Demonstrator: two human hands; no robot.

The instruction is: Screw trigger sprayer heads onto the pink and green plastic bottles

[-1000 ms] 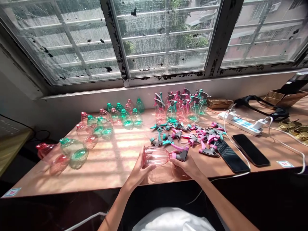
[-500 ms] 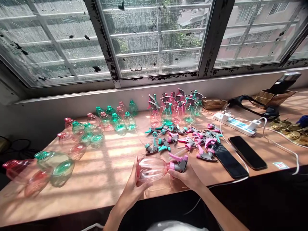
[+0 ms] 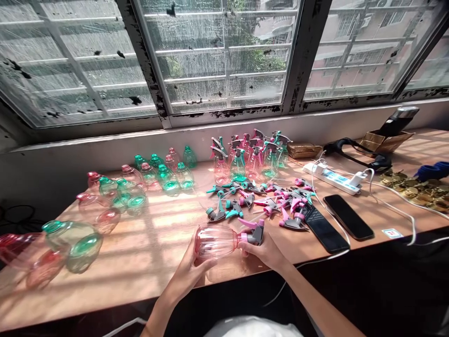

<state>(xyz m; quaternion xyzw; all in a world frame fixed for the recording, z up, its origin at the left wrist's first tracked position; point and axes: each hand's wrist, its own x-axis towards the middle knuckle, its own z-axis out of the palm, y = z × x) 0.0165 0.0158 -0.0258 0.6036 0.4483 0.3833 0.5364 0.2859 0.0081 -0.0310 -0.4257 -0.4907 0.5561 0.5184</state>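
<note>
The pink bottle (image 3: pixel 215 242) lies on its side between the two hands, just above or against the front of the bench (image 3: pixel 133 262) — whether it touches the wood I cannot tell. The left hand (image 3: pixel 187 274) has its fingers (image 3: pixel 207 265) curled part-way round the base end, thumb below. The right hand (image 3: pixel 268 252) is closed at the other end, about the collar of the grey-and-pink spray head (image 3: pixel 254 234), which sits at the neck with its trigger uppermost.

Against half a second ago the grip looks the same; the view has swung a little to the right, so more of the blue object (image 3: pixel 433 171) shows at the edge.

Counted: fifteen headless bottles (image 3: pixel 170 180) to the left — seven pink, eight green. By the wall, the fitted spray bottles (image 3: pixel 221 168) overlap too much for a sure total, though four stand in front, two pink and two green. The loose spray heads (image 3: pixel 294 220) also lie too tangled to count. To the right are two phones (image 3: pixel 348 216) and one power strip (image 3: pixel 331 178) bearing two plugs.
</note>
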